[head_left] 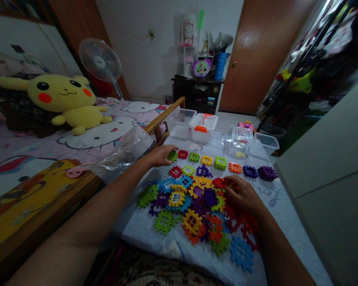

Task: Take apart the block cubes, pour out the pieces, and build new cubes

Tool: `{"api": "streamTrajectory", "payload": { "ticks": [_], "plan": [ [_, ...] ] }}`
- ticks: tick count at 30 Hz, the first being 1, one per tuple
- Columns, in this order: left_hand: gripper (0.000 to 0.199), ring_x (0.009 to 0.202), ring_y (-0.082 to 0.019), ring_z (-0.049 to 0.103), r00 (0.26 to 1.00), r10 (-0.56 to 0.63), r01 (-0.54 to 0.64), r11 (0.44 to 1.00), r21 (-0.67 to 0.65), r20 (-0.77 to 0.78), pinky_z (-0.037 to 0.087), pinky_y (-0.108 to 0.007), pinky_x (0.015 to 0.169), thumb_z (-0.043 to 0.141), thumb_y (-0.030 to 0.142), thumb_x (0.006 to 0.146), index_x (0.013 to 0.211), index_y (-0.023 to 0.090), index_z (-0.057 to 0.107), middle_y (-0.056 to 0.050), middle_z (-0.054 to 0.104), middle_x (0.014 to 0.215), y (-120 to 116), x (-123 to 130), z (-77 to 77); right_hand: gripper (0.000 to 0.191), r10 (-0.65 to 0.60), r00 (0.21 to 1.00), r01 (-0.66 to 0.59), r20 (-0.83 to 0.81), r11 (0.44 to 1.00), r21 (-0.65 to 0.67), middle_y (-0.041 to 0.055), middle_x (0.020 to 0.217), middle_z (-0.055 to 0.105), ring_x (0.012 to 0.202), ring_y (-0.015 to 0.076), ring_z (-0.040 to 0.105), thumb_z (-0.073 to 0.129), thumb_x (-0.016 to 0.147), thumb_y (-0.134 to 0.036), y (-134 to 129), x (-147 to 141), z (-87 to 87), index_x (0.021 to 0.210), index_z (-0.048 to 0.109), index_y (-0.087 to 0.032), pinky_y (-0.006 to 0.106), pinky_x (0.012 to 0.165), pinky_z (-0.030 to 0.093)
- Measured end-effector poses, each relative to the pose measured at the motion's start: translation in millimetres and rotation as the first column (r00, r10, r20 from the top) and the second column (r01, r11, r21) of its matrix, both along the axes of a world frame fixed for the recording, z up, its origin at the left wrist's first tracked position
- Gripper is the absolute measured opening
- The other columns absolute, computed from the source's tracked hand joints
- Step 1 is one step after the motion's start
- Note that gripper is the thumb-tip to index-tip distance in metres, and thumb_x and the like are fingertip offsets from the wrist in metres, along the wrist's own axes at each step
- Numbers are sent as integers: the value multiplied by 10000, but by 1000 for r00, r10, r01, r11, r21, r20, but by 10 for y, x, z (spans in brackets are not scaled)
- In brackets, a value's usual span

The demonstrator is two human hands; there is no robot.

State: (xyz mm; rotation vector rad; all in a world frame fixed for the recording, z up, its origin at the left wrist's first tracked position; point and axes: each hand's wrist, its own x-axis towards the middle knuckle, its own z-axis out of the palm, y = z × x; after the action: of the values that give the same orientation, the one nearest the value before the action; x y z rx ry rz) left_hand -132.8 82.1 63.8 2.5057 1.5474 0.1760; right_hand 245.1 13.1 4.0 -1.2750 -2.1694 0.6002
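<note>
At the left end of the row, my left hand point(161, 155) has its thumb and fingers closed about a green interlocking plastic block point(173, 156). My right hand point(243, 192) is over the right side of a mixed heap, fingers bent, its fingertips on a red interlocking block point(218, 183). Around it lie a purple block point(210, 197), a yellow window block point(176, 198) and more red ones partly under the palm. A row of single blocks runs along the far side, with a red block point(183, 154), an orange block point(235, 167) and stacked purple blocks point(267, 173).
Behind the row stand clear plastic boxes point(181, 124) and a lidded box with orange clips point(203, 128). A bed with a wooden rail point(164, 116), a plastic bag point(123, 153) and a yellow plush toy point(65, 99) is on the left. A pale cabinet point(331, 171) borders the right.
</note>
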Motion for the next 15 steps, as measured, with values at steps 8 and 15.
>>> {"api": "streamTrajectory", "payload": {
  "ticks": [8, 15],
  "plan": [
    [689, 1121, -230, 635, 992, -124, 123, 992, -36, -36, 478, -272, 925, 712, 154, 669, 1335, 166, 539, -94, 669, 1277, 545, 781, -86, 241, -23, 1000, 23, -13, 1000, -6, 90, 967, 720, 883, 245, 678, 560, 826, -323, -30, -7, 28, 996, 673, -195, 385, 786, 536],
    [702, 1095, -223, 651, 990, -112, 105, 991, -85, -81, 486, -248, 904, 679, 103, 657, 1343, 165, 548, -95, 672, 1290, 757, 907, -271, 253, -28, 1000, 28, -4, 1000, -14, 101, 993, 705, 922, 246, 660, 537, 826, -305, -27, -9, 14, 1014, 659, -188, 396, 828, 518]
  ]
}}
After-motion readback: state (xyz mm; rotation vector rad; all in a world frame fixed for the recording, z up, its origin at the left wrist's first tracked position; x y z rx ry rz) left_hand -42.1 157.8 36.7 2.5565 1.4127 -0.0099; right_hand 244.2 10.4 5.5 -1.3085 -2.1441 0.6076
